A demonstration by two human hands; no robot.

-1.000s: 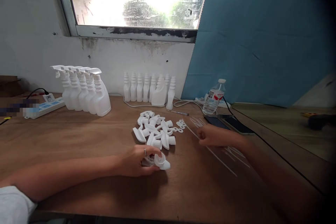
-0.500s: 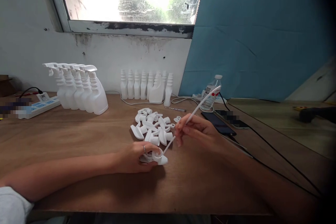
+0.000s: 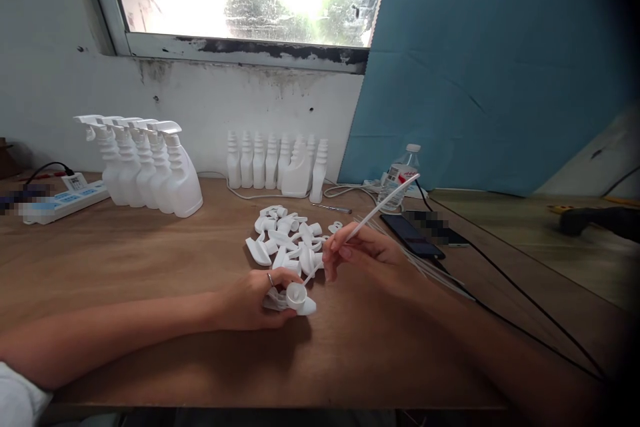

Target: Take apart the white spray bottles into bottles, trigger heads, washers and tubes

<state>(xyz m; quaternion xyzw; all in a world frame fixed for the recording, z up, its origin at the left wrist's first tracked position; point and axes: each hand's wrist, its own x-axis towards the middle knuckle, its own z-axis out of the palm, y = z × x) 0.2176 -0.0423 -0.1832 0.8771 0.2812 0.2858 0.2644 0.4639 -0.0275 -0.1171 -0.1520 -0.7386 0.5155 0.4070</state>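
My left hand (image 3: 273,297) grips a white trigger sprayer head (image 3: 307,307), its round collar facing up toward me. Pinched between the fingers of my right hand (image 3: 357,250) is a thin white plastic tube (image 3: 385,201), slanting from upper right down to the collar. The tube's lower end is at the collar; whether it sits inside the socket I cannot tell. Just beyond my hands lies a pile of loose white sprayer heads (image 3: 285,239).
Spray bottles with heads fitted (image 3: 187,183) stand at left, near a power strip (image 3: 65,203). White bottles without heads (image 3: 297,177) line the wall. A water bottle (image 3: 407,163), a phone (image 3: 413,235), cables and several thin tubes (image 3: 433,270) lie at right.
My right hand has come slightly left and down with the tube, which now leans flatter. The sprayer head's collar has turned more toward me. The whole view has shifted a little.
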